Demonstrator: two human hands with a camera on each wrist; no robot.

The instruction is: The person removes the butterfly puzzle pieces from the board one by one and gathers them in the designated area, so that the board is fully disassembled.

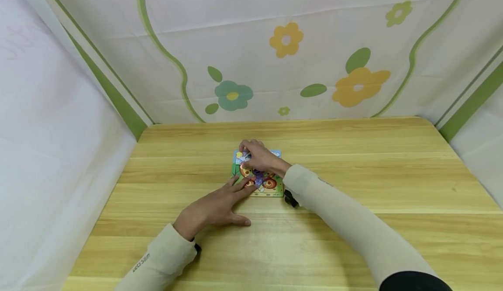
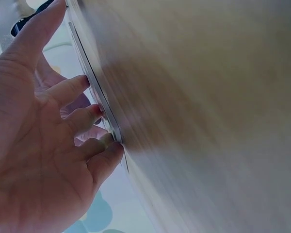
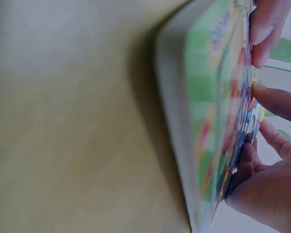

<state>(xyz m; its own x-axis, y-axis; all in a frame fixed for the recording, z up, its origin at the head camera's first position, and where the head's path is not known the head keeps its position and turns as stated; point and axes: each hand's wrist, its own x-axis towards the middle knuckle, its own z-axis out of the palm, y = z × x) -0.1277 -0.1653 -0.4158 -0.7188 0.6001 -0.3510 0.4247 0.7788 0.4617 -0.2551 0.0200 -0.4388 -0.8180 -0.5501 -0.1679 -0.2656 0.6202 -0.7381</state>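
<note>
A small square picture puzzle board [image 1: 277, 190], with a colourful butterfly-like figure and a green border, lies flat on the table. My left hand [image 1: 218, 206] rests its spread fingers on the board's near left part, thumb held out over the wood. In the left wrist view, its fingertips [image 2: 98, 110] reach the board's edge. My right hand [image 1: 257, 155] bends over the far left part of the board and covers some of the picture. Between its thumb and fingers, the right wrist view shows a puzzle piece [image 3: 255, 117] with blue, white and yellow print, standing out from the board.
The board lies on a pale wooden table [image 1: 373, 164]. White cloth [image 1: 243, 29] printed with flowers and green stripes hangs behind the far edge and along both sides. A small black device [image 1: 290, 198] is at the right wrist, close to the board.
</note>
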